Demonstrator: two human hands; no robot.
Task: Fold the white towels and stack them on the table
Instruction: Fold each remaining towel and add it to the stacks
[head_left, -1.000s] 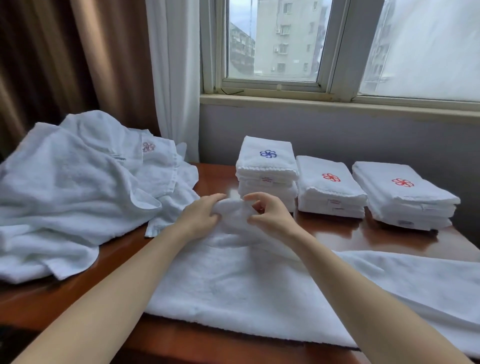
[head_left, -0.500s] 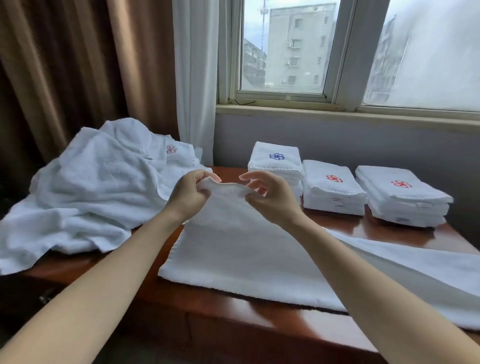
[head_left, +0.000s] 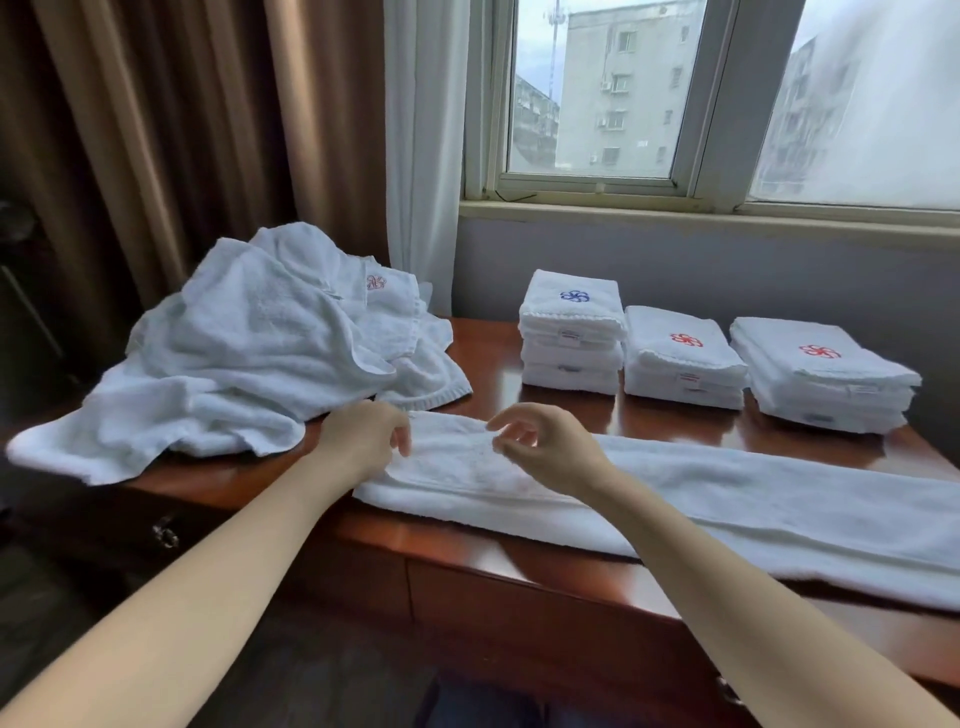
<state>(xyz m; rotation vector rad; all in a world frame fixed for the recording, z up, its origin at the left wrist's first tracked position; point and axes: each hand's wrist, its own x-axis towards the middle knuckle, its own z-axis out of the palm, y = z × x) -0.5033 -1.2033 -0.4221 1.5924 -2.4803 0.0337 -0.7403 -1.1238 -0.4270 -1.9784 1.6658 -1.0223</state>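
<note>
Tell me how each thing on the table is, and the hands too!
Long towel: folded into a strip, lying flat.
Towel pile: unfolded, crumpled.
Blue-flower stack: folded, stacked.
Middle red-flower stack: folded, stacked.
Right red-flower stack: folded, stacked.
Left hand: fingers curled at the strip's end, grip unclear.
Right hand: loosely curled, holding nothing.
Window: shut.

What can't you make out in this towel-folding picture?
In the head view:
Long towel: its right end is cut off by the right edge.
Unfolded pile: overlapping folds hide how many towels it holds.
Tags on the folded stacks: too small to read.
Left hand: the back of the hand hides whether its fingers pinch the towel.
</note>
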